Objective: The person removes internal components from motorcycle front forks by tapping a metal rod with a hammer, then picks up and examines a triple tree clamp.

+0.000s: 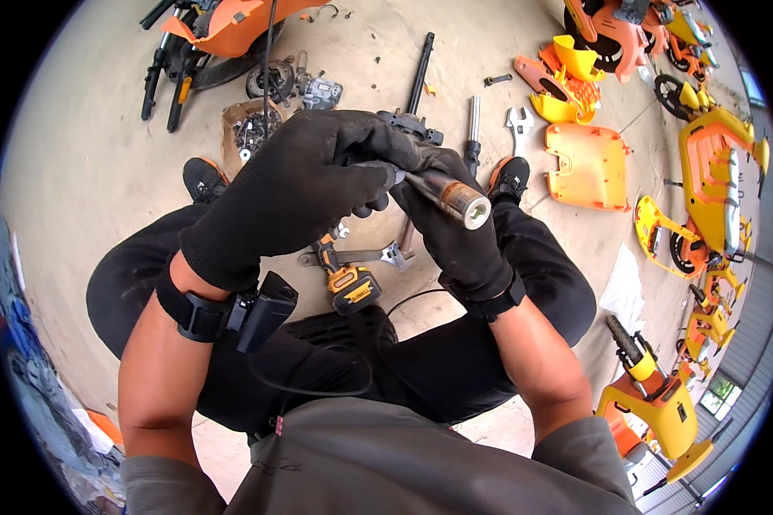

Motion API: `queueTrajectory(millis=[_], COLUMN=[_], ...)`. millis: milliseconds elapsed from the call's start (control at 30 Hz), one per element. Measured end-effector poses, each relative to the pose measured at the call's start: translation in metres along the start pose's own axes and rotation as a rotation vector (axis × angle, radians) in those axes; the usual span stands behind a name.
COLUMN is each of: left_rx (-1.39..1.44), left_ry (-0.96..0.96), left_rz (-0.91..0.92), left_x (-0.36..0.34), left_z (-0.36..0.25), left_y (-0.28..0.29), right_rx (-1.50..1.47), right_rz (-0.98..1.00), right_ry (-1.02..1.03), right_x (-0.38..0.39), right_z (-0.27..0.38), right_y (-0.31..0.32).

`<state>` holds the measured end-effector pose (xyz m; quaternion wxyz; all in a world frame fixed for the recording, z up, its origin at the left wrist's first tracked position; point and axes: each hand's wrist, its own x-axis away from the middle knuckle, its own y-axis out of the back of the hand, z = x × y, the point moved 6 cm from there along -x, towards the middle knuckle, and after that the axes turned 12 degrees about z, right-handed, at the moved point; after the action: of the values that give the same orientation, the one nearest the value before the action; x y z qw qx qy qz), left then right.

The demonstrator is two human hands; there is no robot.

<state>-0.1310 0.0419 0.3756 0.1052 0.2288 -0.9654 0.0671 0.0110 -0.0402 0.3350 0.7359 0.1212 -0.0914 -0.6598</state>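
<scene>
My right hand (455, 236), in a black glove, is wrapped round a metal tube (449, 194), which looks like a fork leg. Its brownish, worn end with a pale round face points toward me. Close against the tube, my left hand (305, 176), also gloved, has its fingers curled in a pinch. A small grey bit shows at its fingertips, too little to name. Just beyond my hands is a dark clamp-like part (410, 126), with a black rod (422, 73) pointing away from it; whether these join the tube is hidden by the gloves.
Between my legs lie a yellow-black cordless drill (348, 279) and a wrench (393, 255). Farther off are an adjustable wrench (520, 129), another metal tube (474, 129), a box of small parts (242, 137), a grey power tool (322, 93) and an orange panel (587, 167). Yellow-orange scooters (720, 172) line the right.
</scene>
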Motion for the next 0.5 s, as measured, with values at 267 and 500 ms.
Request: queueTrajectory(millis=[267, 500], left_rx=[0.009, -0.028], left_ry=[-0.040, -0.046], left_rz=[-0.005, -0.001], left_x=[0.000, -0.001], left_z=[-0.003, -0.001], left_y=[-0.001, 0.001], right_rx=[-0.101, -0.377], right_rz=[-0.042, -0.094], right_ry=[-0.036, -0.213], right_x=[0.001, 0.007], right_z=[-0.004, -0.014], right_y=[0.002, 0.006])
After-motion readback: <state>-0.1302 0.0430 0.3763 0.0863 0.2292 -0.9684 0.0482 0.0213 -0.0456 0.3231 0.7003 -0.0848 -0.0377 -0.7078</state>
